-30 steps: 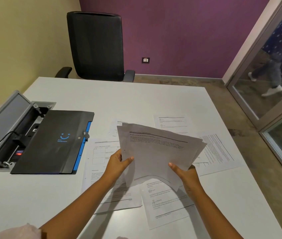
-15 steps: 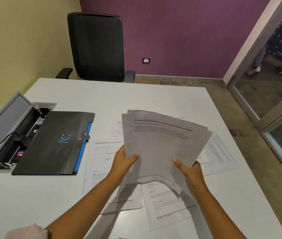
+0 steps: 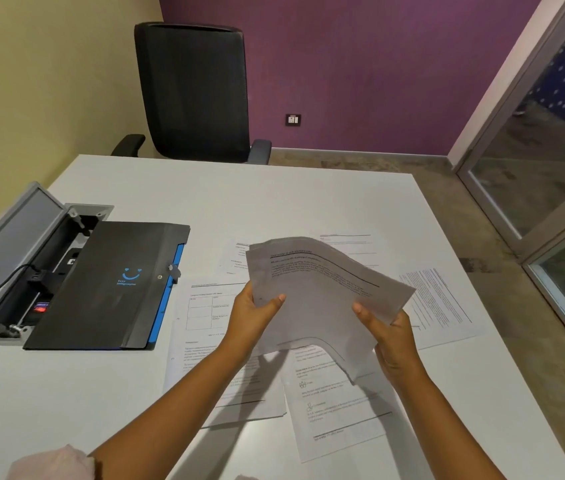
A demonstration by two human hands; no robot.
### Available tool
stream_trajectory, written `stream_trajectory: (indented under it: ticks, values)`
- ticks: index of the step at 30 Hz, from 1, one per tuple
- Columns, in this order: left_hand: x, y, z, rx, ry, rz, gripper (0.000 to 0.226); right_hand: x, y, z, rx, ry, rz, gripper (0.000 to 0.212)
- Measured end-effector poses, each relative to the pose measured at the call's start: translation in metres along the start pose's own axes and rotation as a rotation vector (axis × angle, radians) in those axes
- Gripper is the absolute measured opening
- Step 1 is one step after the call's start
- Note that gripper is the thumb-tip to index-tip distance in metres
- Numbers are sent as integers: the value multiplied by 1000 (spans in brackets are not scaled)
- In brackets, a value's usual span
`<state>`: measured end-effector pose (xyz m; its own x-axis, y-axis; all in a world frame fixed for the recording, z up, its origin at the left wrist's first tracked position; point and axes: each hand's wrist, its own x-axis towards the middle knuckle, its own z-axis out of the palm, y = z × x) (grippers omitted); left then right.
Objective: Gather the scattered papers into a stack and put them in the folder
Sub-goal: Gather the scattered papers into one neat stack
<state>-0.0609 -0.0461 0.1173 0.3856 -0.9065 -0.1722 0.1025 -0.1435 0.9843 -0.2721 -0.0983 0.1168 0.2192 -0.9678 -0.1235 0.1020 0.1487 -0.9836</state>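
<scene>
Both forearms enter from the bottom edge of the frame. Left hand (image 3: 255,315) grips the left edge of a bundle of papers (image 3: 322,299), thumb on top; right hand (image 3: 386,332) grips the lower right edge the same way. The bundle is held above the table (image 3: 274,199), centre of the frame, sagging and curled — its lower right corner droops toward the table.

Loose sheets lie flat on the table below and around it: one at lower centre (image 3: 340,407) under the right forearm, one with a printed grid (image 3: 205,327) just left of the left hand, one at right (image 3: 443,306), two more partly hidden behind the bundle.

Left of centre — a black folder (image 3: 111,285) with a blue edge, closed, overlapping an open cable box (image 3: 14,258) set into the table.

Upper centre: a black office chair (image 3: 193,91) at the table's far side.
</scene>
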Motion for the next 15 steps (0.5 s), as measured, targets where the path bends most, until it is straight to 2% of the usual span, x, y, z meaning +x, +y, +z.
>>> stream_trajectory:
  ticks: [8,11,15]
  values:
    - [-3,-30,-5,194,35,-171,33,-3,35,-3,-86,120,108,34]
    - [-2,-38,-6,272,25,-190,34,-2,45,-4,-129,85,187,35]
    - [-3,-43,-11,262,34,-176,29,5,51,-5,-276,168,275,27]
